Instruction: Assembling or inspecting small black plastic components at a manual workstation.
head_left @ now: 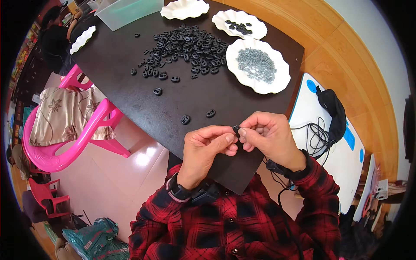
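Over the near part of the dark table, my left hand (207,146) and my right hand (269,135) meet fingertip to fingertip. Both pinch one small black cord lock (236,129), mostly hidden by the fingers. Just beyond them lie two loose two-holed cord-lock pieces (198,117). Farther off spreads a big heap of the same black pieces (186,47). A white wavy-edged plate (260,89) to the right carries many small metal springs (256,65).
Behind it, another white plate (220,27) bears several black parts. A third plate (184,9) and a clear tub (130,13) stand at the far edge. Left is a pink chair (65,151); right, a white board (312,130) with black cable. A person (56,39) sits far left.
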